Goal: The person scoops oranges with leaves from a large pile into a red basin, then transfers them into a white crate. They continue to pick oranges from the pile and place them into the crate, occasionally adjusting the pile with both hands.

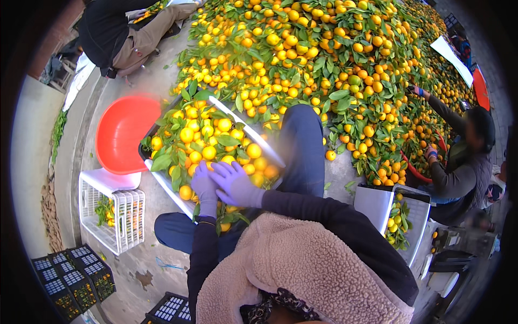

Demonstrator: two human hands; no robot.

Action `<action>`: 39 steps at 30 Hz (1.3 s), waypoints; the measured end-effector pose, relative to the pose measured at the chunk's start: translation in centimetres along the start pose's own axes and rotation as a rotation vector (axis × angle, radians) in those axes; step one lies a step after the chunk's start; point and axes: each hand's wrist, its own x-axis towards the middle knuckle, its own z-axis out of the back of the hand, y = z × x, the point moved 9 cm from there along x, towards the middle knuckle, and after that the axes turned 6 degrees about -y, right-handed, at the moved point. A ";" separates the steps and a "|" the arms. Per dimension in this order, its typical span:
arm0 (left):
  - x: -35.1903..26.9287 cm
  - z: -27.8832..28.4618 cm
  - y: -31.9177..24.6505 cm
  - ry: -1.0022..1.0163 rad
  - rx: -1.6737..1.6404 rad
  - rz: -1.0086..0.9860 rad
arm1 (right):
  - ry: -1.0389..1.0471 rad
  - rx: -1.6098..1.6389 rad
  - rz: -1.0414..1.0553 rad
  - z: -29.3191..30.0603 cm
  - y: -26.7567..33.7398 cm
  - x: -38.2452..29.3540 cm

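Both hands wear thin purple gloves and rest close together on the near part of a crate (174,193) heaped with orange citrus fruit (209,152) and green leaves. My left hand (205,186) lies over the fruit with its fingertips pointing away from me. Beside it, my right hand (234,183) reaches in from the right, fingers spread over the fruit and partly touching the left hand. Whether either hand grips a fruit is hidden beneath the fingers. A white liner strip (247,129) runs along the crate's far right edge, near my knee.
A large pile of leafy citrus (291,52) spreads ahead. A red basin (127,133) and a white plastic crate (129,222) stand left, black crates (75,279) lower left. Another lined crate (421,227) is at right. One person (465,174) works right, another (109,36) upper left.
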 end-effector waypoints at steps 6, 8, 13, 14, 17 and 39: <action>0.1 3.3 -2.0 0.072 -0.062 -0.086 | -0.293 0.113 -0.097 18.3 -6.7 4.0; 0.5 6.6 -1.5 -0.045 -0.148 -0.083 | -0.535 0.003 -0.315 26.3 -14.1 2.7; 4.2 9.9 -2.4 -0.461 -0.280 -0.101 | -0.471 -0.091 -0.718 30.4 -32.5 -1.0; 4.9 7.3 -4.8 -0.399 -0.133 -0.180 | -0.367 0.108 -0.866 27.4 -36.4 -2.2; 5.1 3.2 -6.5 -0.351 -0.223 -0.219 | 0.018 0.069 -0.939 16.8 -43.7 -4.2; 5.1 1.1 -4.7 -0.294 -0.253 -0.125 | 0.554 -0.447 -0.723 -5.9 -50.7 -1.4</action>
